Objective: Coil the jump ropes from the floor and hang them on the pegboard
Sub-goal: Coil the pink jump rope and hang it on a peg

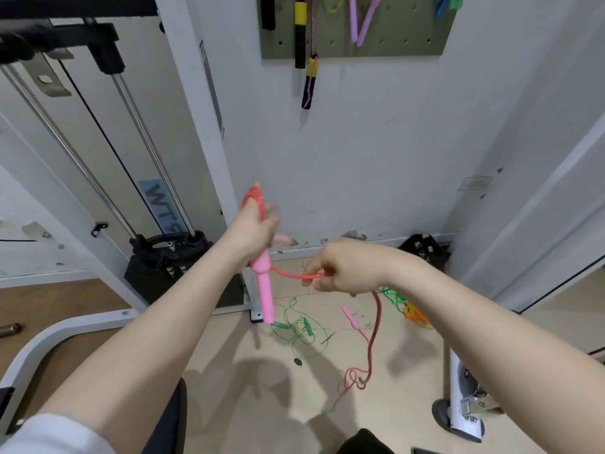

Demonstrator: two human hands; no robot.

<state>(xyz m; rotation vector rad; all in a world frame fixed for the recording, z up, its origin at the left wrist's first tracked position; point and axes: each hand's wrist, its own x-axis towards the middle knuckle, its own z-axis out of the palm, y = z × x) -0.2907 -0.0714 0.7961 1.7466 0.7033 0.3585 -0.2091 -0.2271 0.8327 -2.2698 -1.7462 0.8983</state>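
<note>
Pink jump rope (373,326) is being coiled in the air before the wall; its near handle (264,283) is gripped upright in the left hand (252,234), fingers closed round the shaft, with turns of cord (253,196) already looped over the top of that hand, seemingly so the handle serves as a core for the windings. The right hand (347,268) pinches the cord just beside the handle, fingers curled on it; the hold looks meant to keep the strand taut and feed the next turn. From that pinch the cord falls to the floor (262,388), where it trails in a loose curl; the second pink handle (350,317) is seen lying there, well apart from the hands, so much of the rope is judged uncoiled.

Noted on the floor nearby: a thin green rope (299,327) in a tangle just beside the pink cord; a green-and-orange rope (409,308) near the wall. Snagging of the trailing pink cord on the green tangle is considered possible as it is drawn up.

The pegboard (393,40) is mounted high on the wall; a black-and-yellow rope (301,34) and a purple rope (360,21) hang from it. A weight machine (157,250) stands at left; its frame is close to the left elbow's side.
</note>
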